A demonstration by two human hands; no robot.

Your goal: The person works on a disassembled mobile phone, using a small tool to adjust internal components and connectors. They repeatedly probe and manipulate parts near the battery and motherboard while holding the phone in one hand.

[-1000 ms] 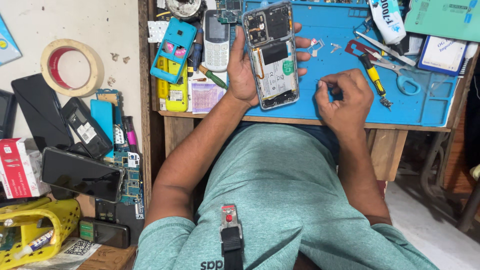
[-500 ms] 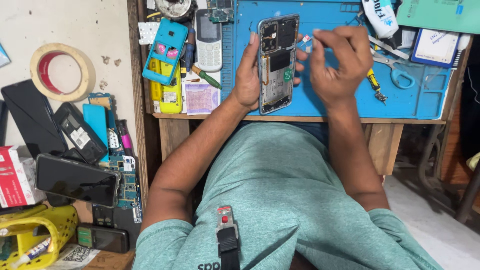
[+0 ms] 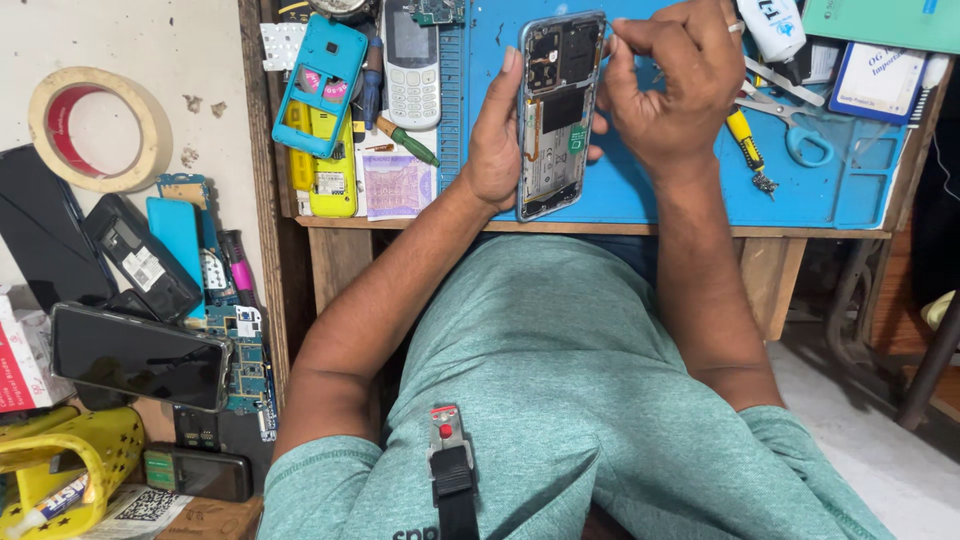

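The opened smartphone with its back cover off and grey-and-black innards showing (image 3: 556, 115) stands tilted over the blue rubber work mat (image 3: 660, 195), held above the wooden surface (image 3: 600, 228) rather than lying on it. The left hand (image 3: 500, 140) grips it from the side, fingers wrapped behind the frame and thumb along the near edge. The right hand (image 3: 665, 85) sits just beside the phone's upper right corner, its fingers pinched closed at the rim — whether a small tool or part is caught between them cannot be told.

Nearest the camera, on the left, lie one yellow plastic basket (image 3: 70, 465), one dark smartphone lying screen up (image 3: 138, 355) and one green circuit board (image 3: 240, 360). Farther out on that side is one roll of beige tape (image 3: 95, 128).

On the surface left of the mat there are one yellow phone shell (image 3: 325, 165), one turquoise phone frame (image 3: 320, 85) overlapping it, and one grey keypad phone (image 3: 412, 62). Right of the hands lie one yellow-handled screwdriver (image 3: 745, 145) and one pair of blue-handled scissors (image 3: 795, 125) — both well apart from the phone.
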